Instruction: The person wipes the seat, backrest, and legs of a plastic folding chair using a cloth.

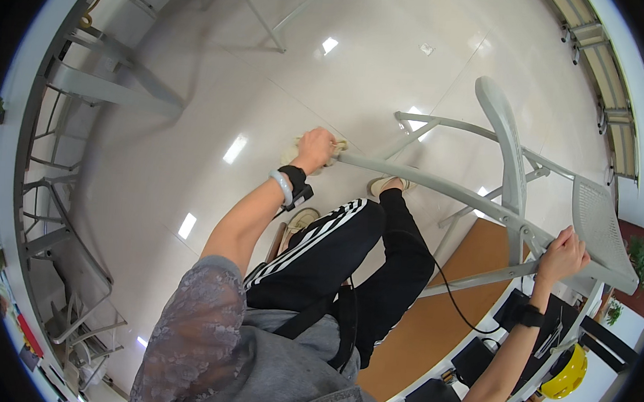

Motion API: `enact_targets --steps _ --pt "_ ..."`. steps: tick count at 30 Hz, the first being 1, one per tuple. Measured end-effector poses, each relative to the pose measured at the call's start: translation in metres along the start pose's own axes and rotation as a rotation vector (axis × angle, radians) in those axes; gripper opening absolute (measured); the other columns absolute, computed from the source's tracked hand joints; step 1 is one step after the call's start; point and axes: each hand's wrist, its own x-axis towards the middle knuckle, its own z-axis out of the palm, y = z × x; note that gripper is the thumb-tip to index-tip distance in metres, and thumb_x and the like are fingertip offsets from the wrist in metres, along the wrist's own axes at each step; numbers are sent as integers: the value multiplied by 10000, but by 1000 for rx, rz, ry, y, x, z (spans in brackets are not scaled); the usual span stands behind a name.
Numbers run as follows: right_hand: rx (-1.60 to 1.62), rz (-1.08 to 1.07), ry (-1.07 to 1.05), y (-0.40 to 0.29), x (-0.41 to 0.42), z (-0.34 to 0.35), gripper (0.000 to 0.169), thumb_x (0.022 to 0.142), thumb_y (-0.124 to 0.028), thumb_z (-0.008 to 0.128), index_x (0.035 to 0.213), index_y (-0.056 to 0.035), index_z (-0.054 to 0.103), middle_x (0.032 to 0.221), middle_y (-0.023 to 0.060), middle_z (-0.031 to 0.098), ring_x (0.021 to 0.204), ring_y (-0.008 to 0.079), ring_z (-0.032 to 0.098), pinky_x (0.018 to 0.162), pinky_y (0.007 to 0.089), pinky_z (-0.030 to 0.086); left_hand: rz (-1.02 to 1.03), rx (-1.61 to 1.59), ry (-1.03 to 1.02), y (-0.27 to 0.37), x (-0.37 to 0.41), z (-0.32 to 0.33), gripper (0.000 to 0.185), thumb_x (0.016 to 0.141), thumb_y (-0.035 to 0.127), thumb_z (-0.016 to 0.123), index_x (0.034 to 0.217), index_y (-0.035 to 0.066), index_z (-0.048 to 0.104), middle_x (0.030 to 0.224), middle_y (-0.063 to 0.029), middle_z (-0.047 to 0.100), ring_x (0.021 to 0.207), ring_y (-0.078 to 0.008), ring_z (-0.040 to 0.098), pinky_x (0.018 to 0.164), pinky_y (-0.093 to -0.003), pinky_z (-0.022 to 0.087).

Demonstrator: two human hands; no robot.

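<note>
A grey folding chair (428,180) is held tilted off its normal stance in front of my legs. My left hand (317,145) is closed around a cream cloth (290,154), which wraps the end of one metal chair leg. The fingers hide most of that leg end. Farther along the same frame, my right hand (565,254) grips the chair near its hinge, close to the perforated panel (603,218). Another curved panel (503,134) of the chair is seen nearly edge-on. Each wrist wears a black band, and the left also carries a pale bangle.
Behind the chair stands a brown desk panel (453,319), with a yellow helmet (565,376) beyond it. A black cable (451,297) runs by my right leg. More chairs (76,241) line the left; metal legs (256,14) stand ahead, wheeled furniture (591,46) at far right.
</note>
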Motion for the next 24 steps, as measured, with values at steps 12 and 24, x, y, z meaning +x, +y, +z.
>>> enact_targets --steps 12,24 --pt "-14 -10 -7 5 0 3 302 943 -227 579 678 -110 664 646 4 608 664 195 554 761 342 391 -73 20 64 -21 -3 1 161 799 178 680 940 155 755 961 -152 636 905 -348 640 795 -439 525" --pt "-25 16 -48 20 -1 12 301 944 -238 575 688 -108 667 627 7 585 673 191 557 758 338 388 19 -169 255 4 -40 15 191 775 127 702 965 126 726 938 -111 615 810 -353 639 707 -449 528"
